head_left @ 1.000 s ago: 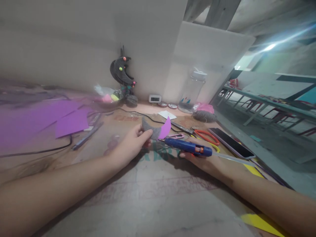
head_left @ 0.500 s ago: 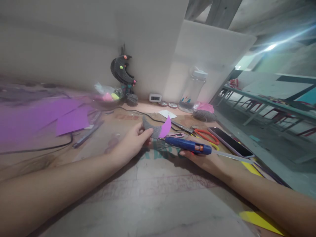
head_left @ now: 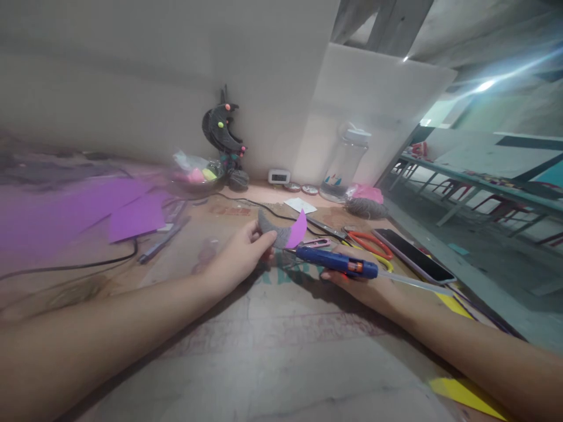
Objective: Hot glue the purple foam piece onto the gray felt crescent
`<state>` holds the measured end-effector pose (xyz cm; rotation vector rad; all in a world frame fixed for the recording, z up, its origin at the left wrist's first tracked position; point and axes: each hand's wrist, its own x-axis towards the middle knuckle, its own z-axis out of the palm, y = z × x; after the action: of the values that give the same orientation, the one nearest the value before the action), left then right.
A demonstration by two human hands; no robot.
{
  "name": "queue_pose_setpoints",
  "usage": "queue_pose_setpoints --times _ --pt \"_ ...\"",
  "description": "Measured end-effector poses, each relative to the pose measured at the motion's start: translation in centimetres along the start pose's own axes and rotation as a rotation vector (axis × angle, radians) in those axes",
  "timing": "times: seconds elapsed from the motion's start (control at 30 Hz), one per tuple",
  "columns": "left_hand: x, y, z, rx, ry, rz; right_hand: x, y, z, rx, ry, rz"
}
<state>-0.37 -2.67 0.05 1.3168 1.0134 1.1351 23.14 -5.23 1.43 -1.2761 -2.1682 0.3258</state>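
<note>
My left hand (head_left: 250, 241) pinches a small crescent moon cutout (head_left: 297, 230). Grey yarn covers its left part, and its right horn is bare purple paper. A blue hot glue gun (head_left: 328, 258) lies in the grip of my right hand (head_left: 352, 280), its nozzle pointing left at the lower edge of the crescent. Whether the tip touches the crescent I cannot tell. A clear glue stick (head_left: 413, 283) sticks out of the gun's back end, and a small red light glows near its handle.
Scissors with orange handles (head_left: 372, 244), a pink cutter (head_left: 316, 242) and a phone (head_left: 413, 255) lie at the right. Purple sheets (head_left: 136, 220) are on the left. Behind stand a bowl (head_left: 196, 184), a dark moon ornament (head_left: 222, 132), a small clock (head_left: 278, 176), a bottle (head_left: 345, 164) and grey yarn (head_left: 366, 207).
The whole view has shifted slightly, so things appear a little lower and to the right. Both hands keep their holds, with the nozzle still at the crescent's lower edge.
</note>
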Motion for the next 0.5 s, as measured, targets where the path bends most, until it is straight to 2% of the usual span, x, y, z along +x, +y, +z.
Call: queue_pose_setpoints --times 0.5 --pt "0.18 -0.33 -0.21 -0.022 -0.018 0.024 0.15 0.82 0.16 -0.063 -0.028 0.005"
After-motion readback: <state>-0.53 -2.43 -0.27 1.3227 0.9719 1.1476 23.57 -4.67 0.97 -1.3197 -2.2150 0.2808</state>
